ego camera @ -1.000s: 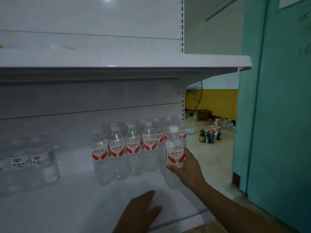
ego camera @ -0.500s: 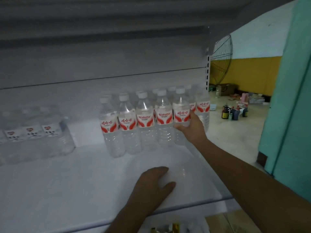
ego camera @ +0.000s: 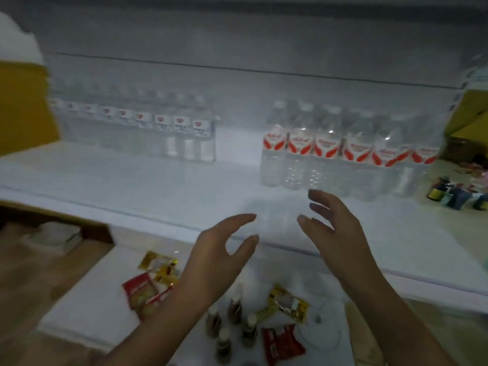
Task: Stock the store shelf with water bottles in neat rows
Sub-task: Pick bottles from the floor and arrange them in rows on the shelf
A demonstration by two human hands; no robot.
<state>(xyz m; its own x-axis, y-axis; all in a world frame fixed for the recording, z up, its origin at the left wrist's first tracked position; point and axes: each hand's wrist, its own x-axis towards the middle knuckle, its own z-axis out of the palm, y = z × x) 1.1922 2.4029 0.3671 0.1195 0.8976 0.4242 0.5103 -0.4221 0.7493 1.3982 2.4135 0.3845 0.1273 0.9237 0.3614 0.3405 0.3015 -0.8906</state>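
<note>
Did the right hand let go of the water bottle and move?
Yes. The right hand has come off the red-labelled bottles and now hangs open nearer the shelf's front edge.

No text can be read — the frame is blurred. The water bottles (ego camera: 343, 154) at far right carry red-and-white labels, the bottle pack (ego camera: 163, 133) at far left white labels with a red mark — lettering illegible.

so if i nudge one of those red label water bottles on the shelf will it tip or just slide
The red-label bottles look tall, narrow and full, so a high push would probably tip one; a low push likely slides it on the smooth white shelf. Packed neighbours should brace most of them.
</note>
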